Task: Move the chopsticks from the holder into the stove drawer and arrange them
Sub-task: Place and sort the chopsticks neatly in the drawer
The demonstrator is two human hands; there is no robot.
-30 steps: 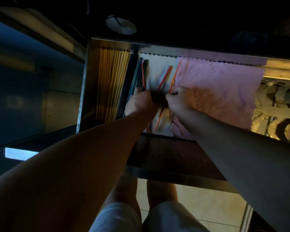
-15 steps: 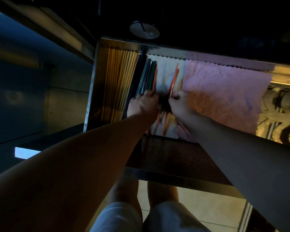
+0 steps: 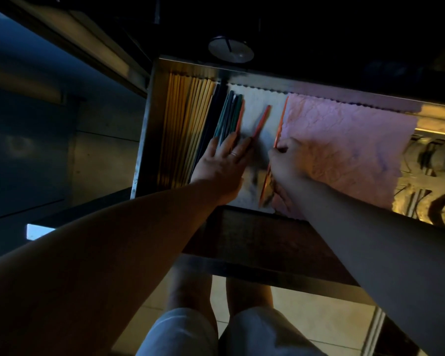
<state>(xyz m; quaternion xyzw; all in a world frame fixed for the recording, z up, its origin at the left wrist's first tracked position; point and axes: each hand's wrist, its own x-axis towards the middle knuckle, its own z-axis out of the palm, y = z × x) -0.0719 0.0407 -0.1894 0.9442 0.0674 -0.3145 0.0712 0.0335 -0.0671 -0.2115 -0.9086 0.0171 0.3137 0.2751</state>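
Moved since before: both hands have come apart; the left hand was bunched up by the right one and is now laid flat, and one orange chopstick now lies alone between the hands.
Legs: knees in pale shorts [image 3: 190, 332] show at the bottom, cut off by the edge; the floor is dim.
Drawer front: the dark brown front of the stove drawer [image 3: 262, 235] sticks out toward the person.
Left hand: the left hand [image 3: 222, 160] lies flat in the drawer, fingers straight and a little apart, on the near ends of the green and dark chopsticks. It grips nothing. It wears a ring.
Right hand: the right hand [image 3: 289, 161] has its fingers curled. They look pinched on an orange chopstick [image 3: 280, 122] that runs along the edge of the pink cloth. The hand hides its middle.
Loose one: another orange chopstick [image 3: 261, 122] lies tilted on the white cloth [image 3: 254, 104], its near end by the left fingertips.
Green ones: green chopsticks [image 3: 230, 114] lie side by side, with an orange one just beside them, partly hidden.
Dark ones: dark chopsticks [image 3: 213, 114] are hard to count.
Yellow ones: wooden chopsticks [image 3: 188, 119] fill the left side in neat rows.
Pink cloth: the pink cloth [image 3: 344, 145] covers the right part of the drawer.
Far back: a round knob [image 3: 230, 51] sits above the drawer in the dark.
Holder: I cannot find it; the shiny shapes at the right are too blurry.
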